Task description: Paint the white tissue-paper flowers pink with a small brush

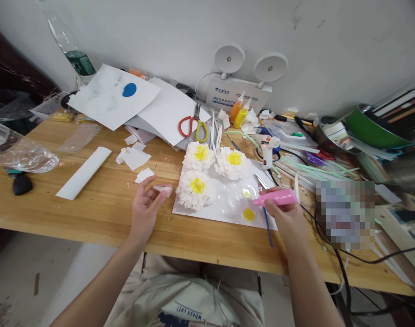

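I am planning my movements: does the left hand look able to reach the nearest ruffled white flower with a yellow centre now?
Probably yes: the ruffled white flower lies just right of the left hand, and nothing seems to block the way. But that hand holds a small pale-pink piece.

Wooden table (101, 218) (cluttered), white sheet (217, 210), paper scraps (136, 158)

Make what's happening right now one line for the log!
left hand: holds small pale piece | right hand: holds pink bottle, tip toward palette | palette: yellow paint | flowers: three, white, yellow centres
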{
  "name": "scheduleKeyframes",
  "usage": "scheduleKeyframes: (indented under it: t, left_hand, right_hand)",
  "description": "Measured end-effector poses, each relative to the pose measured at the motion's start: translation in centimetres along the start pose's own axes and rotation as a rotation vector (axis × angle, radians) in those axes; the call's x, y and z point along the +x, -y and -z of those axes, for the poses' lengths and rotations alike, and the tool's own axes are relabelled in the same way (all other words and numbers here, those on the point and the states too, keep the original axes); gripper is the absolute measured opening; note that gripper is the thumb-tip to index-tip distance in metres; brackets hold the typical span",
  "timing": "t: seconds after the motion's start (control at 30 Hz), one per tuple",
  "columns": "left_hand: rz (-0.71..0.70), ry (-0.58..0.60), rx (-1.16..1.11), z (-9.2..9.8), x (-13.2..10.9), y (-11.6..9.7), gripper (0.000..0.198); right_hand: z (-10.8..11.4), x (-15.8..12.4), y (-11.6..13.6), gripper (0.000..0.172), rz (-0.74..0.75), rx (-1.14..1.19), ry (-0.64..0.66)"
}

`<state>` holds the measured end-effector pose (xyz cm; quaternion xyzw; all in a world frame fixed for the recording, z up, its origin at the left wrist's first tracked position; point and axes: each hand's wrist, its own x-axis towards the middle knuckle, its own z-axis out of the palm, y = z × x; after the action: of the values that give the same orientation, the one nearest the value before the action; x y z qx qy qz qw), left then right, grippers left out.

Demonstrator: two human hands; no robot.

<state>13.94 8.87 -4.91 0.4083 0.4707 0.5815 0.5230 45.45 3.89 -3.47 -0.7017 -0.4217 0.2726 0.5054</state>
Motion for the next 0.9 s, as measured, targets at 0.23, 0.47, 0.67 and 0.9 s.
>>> scheduleKeyframes:
  t: [0.23,0.47,0.67,0.9]
  left_hand:
    - [-0.003,-0.002,-0.008,-0.1,0.0,-0.1,0.047]
    - [0.005,-0.008,-0.011,0.0,0.0,0.0,0.048]
    - [-0.008,-0.004,0.010,0.2,0.0,0.1,0.048]
    - [-0.002,-0.014,0.018,0.1,0.1,0.2,0.050]
  right_hand:
    - [-0.1,-0.4,-0.6,0.028,-0.061,0.105,0.068]
    - [-0.4,-0.9,0.2,0.032,-0.076,0.027,-0.060]
    - [-0.7,-1.2,0.6,0.030,-0.083,0.067,-0.208]
    - [-1.1,-1.3,0.5,0.034,-0.037,0.044,-0.116]
